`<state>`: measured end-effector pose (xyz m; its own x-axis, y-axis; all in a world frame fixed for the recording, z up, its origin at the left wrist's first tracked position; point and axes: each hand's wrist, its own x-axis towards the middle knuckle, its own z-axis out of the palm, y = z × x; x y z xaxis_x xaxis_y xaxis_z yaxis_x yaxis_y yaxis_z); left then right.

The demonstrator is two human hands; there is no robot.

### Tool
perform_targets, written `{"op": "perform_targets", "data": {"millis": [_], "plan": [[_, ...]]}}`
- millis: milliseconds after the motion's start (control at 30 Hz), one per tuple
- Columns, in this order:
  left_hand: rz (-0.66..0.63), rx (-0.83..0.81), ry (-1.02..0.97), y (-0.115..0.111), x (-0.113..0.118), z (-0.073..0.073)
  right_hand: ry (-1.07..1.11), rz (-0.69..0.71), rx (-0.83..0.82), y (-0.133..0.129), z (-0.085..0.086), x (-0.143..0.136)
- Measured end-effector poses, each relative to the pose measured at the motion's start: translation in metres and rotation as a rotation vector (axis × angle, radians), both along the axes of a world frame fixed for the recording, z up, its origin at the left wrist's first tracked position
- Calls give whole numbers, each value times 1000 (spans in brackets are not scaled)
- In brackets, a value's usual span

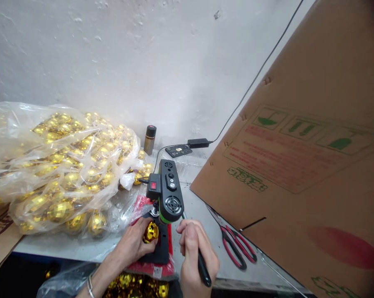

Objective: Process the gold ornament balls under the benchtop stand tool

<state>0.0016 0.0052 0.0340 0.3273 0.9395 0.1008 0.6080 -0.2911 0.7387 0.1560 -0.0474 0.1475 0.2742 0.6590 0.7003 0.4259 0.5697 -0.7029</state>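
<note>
My left hand (133, 242) is closed around a gold mirror-tiled ball (151, 232), held on the black base (157, 257) of a small bench machine (171, 190) that looks like a mini drill press. The ball sits just below the machine's head, and the fingers partly cover it. My right hand (197, 256) is wrapped in a fist round the machine's black lever handle (203, 267), whose end sticks out below the palm. A red switch (153, 185) is on the machine's left side. Where the tool meets the ball is hidden.
Clear plastic bags of gold balls (65, 178) fill the left side. More gold balls (127, 281) lie below the table's front edge. Red-handled scissors (236, 248) rest beside a large cardboard box (298, 165) at right. A spray can (150, 140) and a power adapter (199, 143) stand behind.
</note>
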Motion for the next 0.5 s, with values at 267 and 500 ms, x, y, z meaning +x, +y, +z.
{"op": "perform_targets", "data": {"millis": [267,500], "plan": [[53,119,49,1,21,-23,-15,9,-10,-2,-2,1],[61,144,-45,-1,21,-43,39,-65,75,-2,-27,-6]]}}
